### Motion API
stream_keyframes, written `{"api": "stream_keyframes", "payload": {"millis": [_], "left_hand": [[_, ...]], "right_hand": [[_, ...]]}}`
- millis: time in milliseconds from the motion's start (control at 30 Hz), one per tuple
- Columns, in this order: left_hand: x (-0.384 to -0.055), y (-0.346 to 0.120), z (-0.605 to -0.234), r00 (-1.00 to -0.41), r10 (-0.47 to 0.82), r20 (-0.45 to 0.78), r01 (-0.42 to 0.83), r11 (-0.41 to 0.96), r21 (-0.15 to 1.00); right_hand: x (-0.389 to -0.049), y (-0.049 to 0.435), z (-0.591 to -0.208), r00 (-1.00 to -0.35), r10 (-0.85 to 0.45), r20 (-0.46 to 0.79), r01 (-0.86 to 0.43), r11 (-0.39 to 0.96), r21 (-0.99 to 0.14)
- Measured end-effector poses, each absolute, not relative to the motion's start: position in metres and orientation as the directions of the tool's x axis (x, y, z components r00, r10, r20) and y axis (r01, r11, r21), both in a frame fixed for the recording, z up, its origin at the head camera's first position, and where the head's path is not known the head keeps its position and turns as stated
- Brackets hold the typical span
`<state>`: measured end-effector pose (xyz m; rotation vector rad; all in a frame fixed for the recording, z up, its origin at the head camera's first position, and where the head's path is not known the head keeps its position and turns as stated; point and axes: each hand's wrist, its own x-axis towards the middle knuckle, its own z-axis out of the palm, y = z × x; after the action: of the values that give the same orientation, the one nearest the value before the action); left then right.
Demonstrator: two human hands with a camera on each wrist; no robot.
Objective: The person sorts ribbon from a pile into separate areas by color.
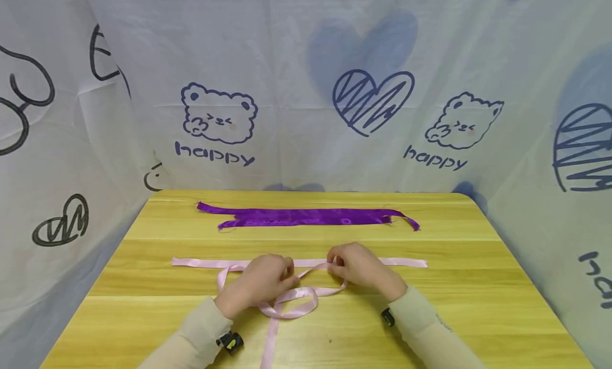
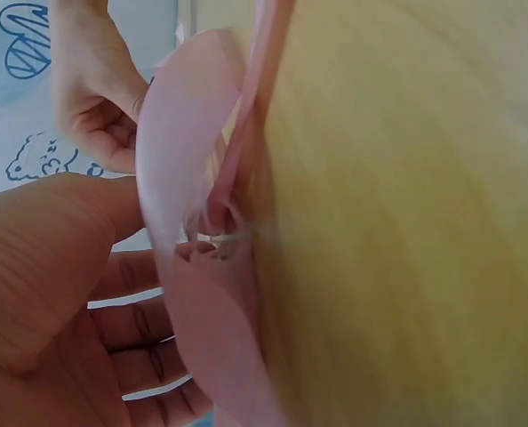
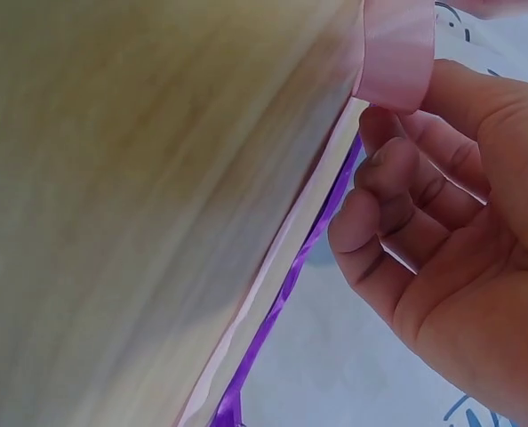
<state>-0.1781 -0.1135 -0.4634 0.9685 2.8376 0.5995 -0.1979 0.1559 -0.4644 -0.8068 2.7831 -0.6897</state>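
Observation:
A long pink ribbon lies in loose loops on the table in front of me, and its tail runs toward the near edge. My left hand pinches this ribbon between thumb and index finger; a frayed end shows by the fingertips in the left wrist view. My right hand pinches another stretch of it, with a short span running between the hands. In the right wrist view a fold of pink ribbon sits at the right thumb tip, the other fingers curled. Just behind both hands lies a straight pink ribbon strip.
Farther back on the wooden table, purple ribbon strips lie side by side, with ends spreading left and right. A white cloth with printed bears and hearts hangs behind the table and along its sides.

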Motion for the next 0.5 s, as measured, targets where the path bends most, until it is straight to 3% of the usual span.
{"api": "stream_keyframes", "payload": {"millis": [500], "left_hand": [[-0.1750, -0.1075, -0.4740, -0.786, 0.611, 0.092, 0.595, 0.709, 0.377]], "right_hand": [[-0.1931, 0.1500, -0.4671, -0.822, -0.568, 0.042, -0.502, 0.689, -0.522]]}}
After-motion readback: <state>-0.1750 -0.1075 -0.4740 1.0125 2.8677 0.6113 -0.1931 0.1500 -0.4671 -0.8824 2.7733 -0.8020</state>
